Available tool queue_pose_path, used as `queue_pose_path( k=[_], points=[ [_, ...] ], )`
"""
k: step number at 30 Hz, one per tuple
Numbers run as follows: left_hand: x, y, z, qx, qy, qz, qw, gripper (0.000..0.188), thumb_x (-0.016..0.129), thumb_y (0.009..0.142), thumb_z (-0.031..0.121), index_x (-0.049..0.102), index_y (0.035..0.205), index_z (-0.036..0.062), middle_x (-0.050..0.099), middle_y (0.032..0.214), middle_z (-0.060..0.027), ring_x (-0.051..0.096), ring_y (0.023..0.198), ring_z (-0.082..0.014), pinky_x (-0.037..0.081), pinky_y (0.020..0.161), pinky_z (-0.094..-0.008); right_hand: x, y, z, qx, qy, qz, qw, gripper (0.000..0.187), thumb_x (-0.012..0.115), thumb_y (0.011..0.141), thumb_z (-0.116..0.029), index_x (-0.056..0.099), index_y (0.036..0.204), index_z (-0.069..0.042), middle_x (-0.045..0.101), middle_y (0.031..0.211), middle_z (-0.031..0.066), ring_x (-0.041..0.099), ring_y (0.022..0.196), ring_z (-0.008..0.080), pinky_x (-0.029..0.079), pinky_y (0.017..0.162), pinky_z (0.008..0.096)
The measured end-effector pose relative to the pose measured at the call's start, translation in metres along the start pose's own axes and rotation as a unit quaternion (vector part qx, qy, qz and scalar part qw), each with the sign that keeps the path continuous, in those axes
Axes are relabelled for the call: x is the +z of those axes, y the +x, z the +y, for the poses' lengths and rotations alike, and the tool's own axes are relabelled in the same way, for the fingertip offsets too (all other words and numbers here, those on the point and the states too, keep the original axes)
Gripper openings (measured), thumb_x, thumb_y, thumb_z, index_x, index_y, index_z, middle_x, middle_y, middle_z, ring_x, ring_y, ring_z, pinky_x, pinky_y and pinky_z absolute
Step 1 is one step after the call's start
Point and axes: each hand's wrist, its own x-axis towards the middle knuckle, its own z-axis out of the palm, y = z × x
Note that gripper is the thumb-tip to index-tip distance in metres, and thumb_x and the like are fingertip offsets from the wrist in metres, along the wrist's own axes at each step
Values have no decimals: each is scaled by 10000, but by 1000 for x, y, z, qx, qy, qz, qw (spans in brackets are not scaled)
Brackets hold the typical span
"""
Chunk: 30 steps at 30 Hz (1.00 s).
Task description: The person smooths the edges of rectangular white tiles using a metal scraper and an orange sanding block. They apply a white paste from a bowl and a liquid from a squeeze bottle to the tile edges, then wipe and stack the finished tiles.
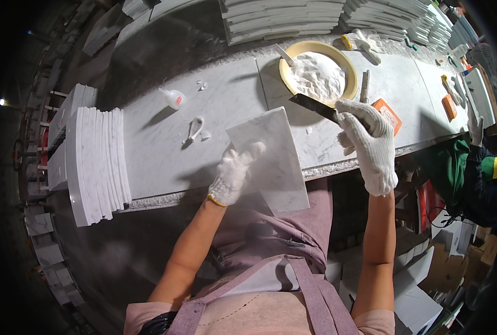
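My left hand (231,176), in a white knit glove with a yellow cuff edge, holds a grey-veined white marble tile (284,162). The tile is tilted and hangs partly over the front edge of the bench, above my lap. My right hand (370,142), gloved as well, is closed around a dark, flat, narrow blade (314,107) that points left. The blade is raised above the tile's upper right corner, apart from it. Just behind it stands a yellowish bowl (352,84) of white powder or paste, with a light flat tool (283,54) leaning on its rim.
Marble slabs (148,162) cover the bench. Upright tiles (97,162) stand at left; stacked tiles (284,19) line the back. A squeeze bottle (173,99), a curled white strip (194,128), an orange box (388,115) and spare gloves (365,43) lie about. Another person (480,173) is at right.
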Motion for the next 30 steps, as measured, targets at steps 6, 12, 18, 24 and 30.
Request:
queue_pose_path(
  k=[6, 12, 18, 24, 30],
  points=[
    [7, 7, -6, 44, -57, 4, 997, 629, 683, 939, 7, 601, 1504, 271, 678, 1170, -220, 707, 981, -437, 617, 829, -502, -1, 31, 2, 74, 86, -55, 992, 361, 753, 1015, -274, 733, 1245, 2, 694, 871, 17, 571, 611, 52, 463, 496, 193],
    [7, 6, 3, 23, -132, 21, 991, 649, 643, 930, -55, 620, 1492, 268, 685, 1211, -213, 700, 1061, -429, 620, 889, -481, 10, 65, 9, 109, 116, -167, 973, 310, 775, 1006, -250, 726, 1151, 20, 638, 764, 4, 519, 575, 34, 410, 451, 176],
    [-5, 8, 20, -82, -54, 5, 995, 489, 689, 1013, 100, 633, 1476, 248, 696, 1243, -176, 693, 1150, -370, 604, 944, -437, 12, 78, 16, 102, 95, -186, 973, 290, 782, 1006, -256, 730, 1100, 13, 660, 764, -1, 487, 537, 30, 359, 415, 179],
    [-2, 11, 20, -176, -204, -28, 963, 423, 712, 1052, 318, 652, 1424, 124, 712, 1159, -129, 691, 1068, -250, 571, 920, -372, -28, 89, 26, 79, 102, -94, 987, 318, 750, 1024, -264, 738, 1214, -9, 685, 824, 9, 567, 620, 44, 439, 489, 180],
    [12, 9, -11, -54, -193, 48, 979, 449, 777, 1005, 325, 676, 1370, 85, 704, 1125, -127, 686, 911, -259, 570, 872, -380, -35, 84, 62, 52, -68, 0, 996, 305, 671, 1039, -197, 736, 1275, -15, 766, 969, 63, 740, 780, 98, 568, 599, 244]
  ],
)
